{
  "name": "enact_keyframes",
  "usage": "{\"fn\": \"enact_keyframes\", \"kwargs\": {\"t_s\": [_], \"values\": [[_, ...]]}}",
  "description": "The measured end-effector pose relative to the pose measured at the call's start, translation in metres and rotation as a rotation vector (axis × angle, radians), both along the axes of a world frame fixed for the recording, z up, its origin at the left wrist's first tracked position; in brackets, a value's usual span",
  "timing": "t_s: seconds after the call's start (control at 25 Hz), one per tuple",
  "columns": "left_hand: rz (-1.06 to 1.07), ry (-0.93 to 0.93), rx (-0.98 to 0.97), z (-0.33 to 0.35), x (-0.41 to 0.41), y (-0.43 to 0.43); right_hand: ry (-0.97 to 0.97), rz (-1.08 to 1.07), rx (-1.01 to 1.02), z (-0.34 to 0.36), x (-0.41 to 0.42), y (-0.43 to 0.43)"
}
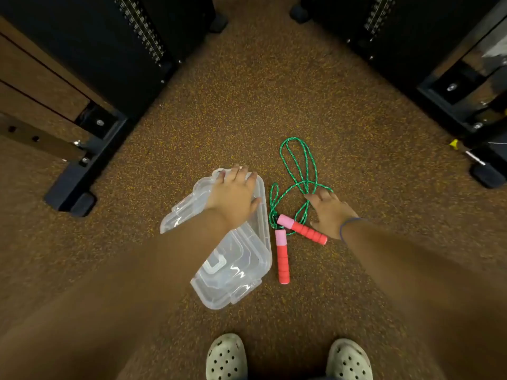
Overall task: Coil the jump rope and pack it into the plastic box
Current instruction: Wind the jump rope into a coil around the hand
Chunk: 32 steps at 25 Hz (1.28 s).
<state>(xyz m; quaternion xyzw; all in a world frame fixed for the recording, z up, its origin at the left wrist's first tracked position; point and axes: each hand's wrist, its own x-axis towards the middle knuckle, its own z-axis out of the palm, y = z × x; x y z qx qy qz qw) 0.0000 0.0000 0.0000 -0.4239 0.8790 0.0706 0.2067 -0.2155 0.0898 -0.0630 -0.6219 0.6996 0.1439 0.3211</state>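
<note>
Head view, floor [247, 105]: a brown speckled surface is seen, on which all the task's things lie.
Plastic box [238, 270]: it is found on the floor in front of the shoes [226, 357], clear and in two joined halves. It appears to be opened, though this cannot be confirmed through the clear plastic. No rope is seen inside it.
Left hand [233, 197]: it is laid flat on the far half of the box with the fingers extended. Nothing is gripped, and the box is judged to be steadied.
Jump rope [299, 160]: the green cord is spread in loose, uneven loops just right of the box, with one long loop reaching away from the person.
Handles [282, 261]: both red-and-pink grips lie beside the box's right edge, and their pink ends cross.
Right hand [329, 212]: it is spread open, with the fingertips on the cord where the loops cross. Nothing is clasped.
Progress: the task is judged to be at its start. The coiling, the packing and the closing of the box are not yet done.
Edges: a black rack base [82, 171] is noted on the left and a black frame [466, 105] on the right, both well apart from the rope.
Open room: bare floor is available beyond the far loop and on both sides, judged ample for gathering the cord.
</note>
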Motion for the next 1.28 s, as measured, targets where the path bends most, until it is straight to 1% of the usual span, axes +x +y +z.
{"fn": "enact_keyframes", "kwargs": {"t_s": [0.16, 0.28, 0.32, 0.44, 0.48, 0.6, 0.76, 0.88, 0.96, 1.04, 1.12, 1.2, 1.28], "values": [[-0.065, 0.042, -0.078, -0.039, -0.006, -0.013, 0.018, 0.051, 0.031, -0.054, 0.010, -0.001], [-0.078, 0.111, -0.133, -0.059, -0.013, -0.025, 0.031, 0.071, 0.030, -0.090, 0.010, 0.000], [-0.079, 0.124, -0.148, -0.061, -0.015, -0.029, 0.016, 0.034, 0.048, -0.095, 0.009, 0.001], [-0.085, 0.180, -0.191, -0.068, -0.030, -0.040, -0.104, -0.170, 0.109, -0.115, 0.002, 0.001], [-0.098, 0.196, -0.203, -0.069, -0.036, -0.044, -0.121, -0.187, 0.143, -0.118, 0.000, 0.000], [-0.130, 0.211, -0.250, -0.073, -0.045, -0.052, -0.135, -0.113, 0.205, -0.131, 0.003, -0.004], [-0.177, 0.169, -0.249, -0.076, -0.052, -0.056, -0.141, -0.092, 0.131, -0.139, 0.009, -0.012], [-0.179, 0.184, -0.249, -0.071, -0.051, -0.056, -0.044, -0.010, 0.125, -0.140, 0.020, -0.008], [-0.139, 0.222, -0.241, -0.067, -0.049, -0.050, 0.002, 0.043, 0.125, -0.140, 0.027, -0.003], [-0.060, 0.308, -0.208, -0.065, -0.046, -0.036, 0.038, 0.107, 0.154, -0.130, 0.029, -0.002], [0.008, 0.395, -0.122, -0.063, -0.046, -0.023, 0.073, 0.140, 0.196, -0.116, 0.029, -0.004], [0.010, 0.457, -0.033, -0.063, -0.045, -0.012, 0.113, 0.153, 0.259, -0.101, 0.027, -0.009], [0.000, 0.564, 0.061, -0.058, -0.044, -0.003, 0.133, 0.183, 0.365, -0.084, 0.024, -0.012]]}}
